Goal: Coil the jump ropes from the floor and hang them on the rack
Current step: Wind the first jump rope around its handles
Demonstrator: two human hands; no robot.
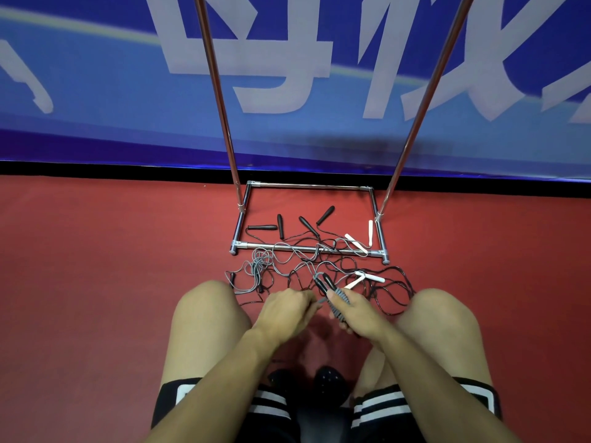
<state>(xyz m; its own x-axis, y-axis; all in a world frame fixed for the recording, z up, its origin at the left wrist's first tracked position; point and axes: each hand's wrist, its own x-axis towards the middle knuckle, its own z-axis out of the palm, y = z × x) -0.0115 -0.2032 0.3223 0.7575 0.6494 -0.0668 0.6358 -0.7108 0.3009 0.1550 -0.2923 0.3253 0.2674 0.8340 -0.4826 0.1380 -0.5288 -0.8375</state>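
Several jump ropes lie tangled on the red floor (96, 251) in front of my knees, their cords (307, 263) crossing the rack's front base bar. Black handles (307, 223) and white handles (355, 243) rest inside the metal rack's base frame (307, 186). My right hand (358, 311) grips a pair of grey ribbed handles (337, 303) with black tips pointing away from me. My left hand (287, 310) pinches the grey cord just left of those handles. Two rack poles (220, 100) rise from the base out of the top of the view.
A blue banner wall (96, 91) with large pale letters stands right behind the rack. My bare knees flank the rope pile on both sides. Another pair of white handles (367, 278) lies by my right hand. Open red floor stretches left and right.
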